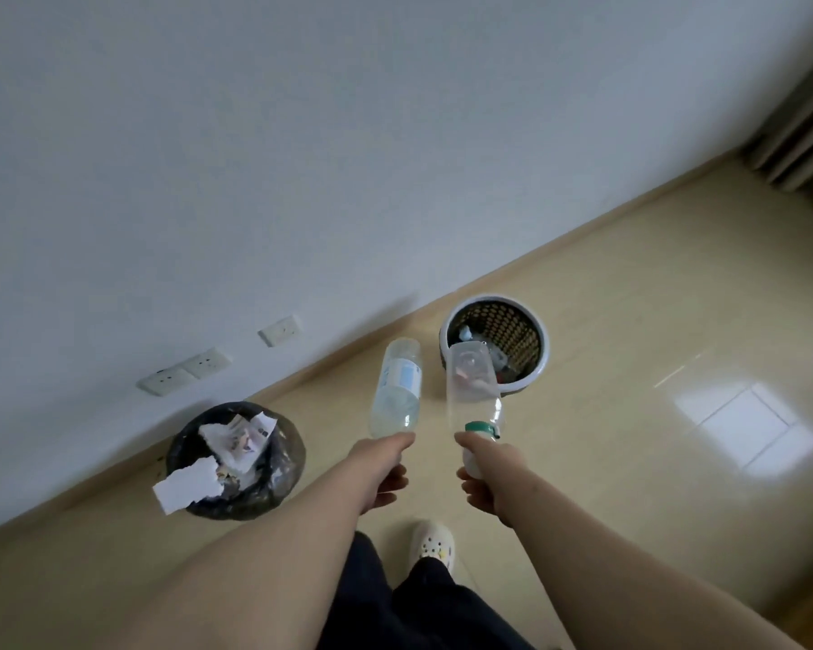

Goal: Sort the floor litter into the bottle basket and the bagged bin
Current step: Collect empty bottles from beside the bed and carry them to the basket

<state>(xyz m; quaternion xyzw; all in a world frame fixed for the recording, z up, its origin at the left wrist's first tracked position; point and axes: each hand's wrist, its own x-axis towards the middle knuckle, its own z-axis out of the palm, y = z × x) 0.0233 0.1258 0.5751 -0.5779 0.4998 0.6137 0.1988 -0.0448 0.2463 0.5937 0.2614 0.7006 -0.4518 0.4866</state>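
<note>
Left hand (386, 471) grips labelled bottle (397, 387) at its neck, body projecting beyond the grip. Right hand (482, 485) grips green-capped bottle (474, 455); clear bottle (468, 382) beyond the grip overlaps basket (541, 335).

Soft, dim indoor light
A bright glare patch lies on the glossy floor (630, 330); the wall (301, 133) bows; edges look soft.

Pale grey-white wall (301, 133) fills 9 to 1 o'clock. Beige glossy floor (653, 297) at 2 to 6. Tan skirting (583, 234) runs diagonally between them. White wall sockets (280, 330) low at 9 o'clock. Striped curtain (803, 147) at 2 o'clock. Bright window reflection (747, 424) on floor at 4 o'clock.
</note>
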